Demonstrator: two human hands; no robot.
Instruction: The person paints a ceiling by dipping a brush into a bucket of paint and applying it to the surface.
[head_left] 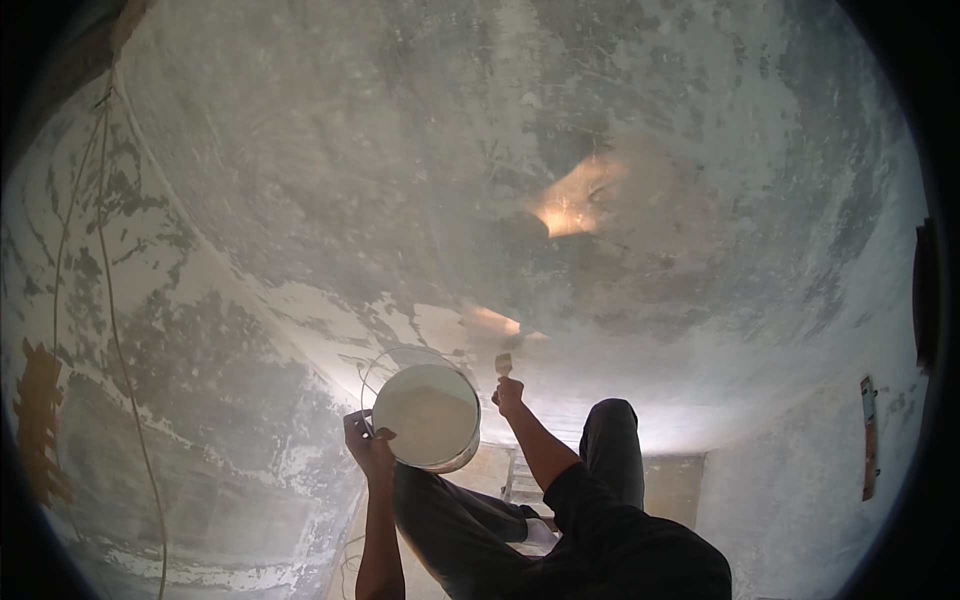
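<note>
A round bucket (426, 418) tilts toward me, its inside pale and whitish, with a thin wire handle looped above its far side. My left hand (370, 443) grips its left rim, thumb over the edge. To the right of the bucket, my right hand (508, 393) is closed around the handle of a small flat paintbrush (503, 364). The bristles point up and away from me, close to the patchy grey and white wall (620, 330). From this view I cannot tell whether they touch it.
My bent legs in dark trousers (455, 530) are below, with a ladder (520, 482) between them. Thin cords (112, 310) hang down the left wall, beside a ragged brown board (40, 420). A narrow strip with hooks (868, 438) is on the right wall, below a dark object (925, 295).
</note>
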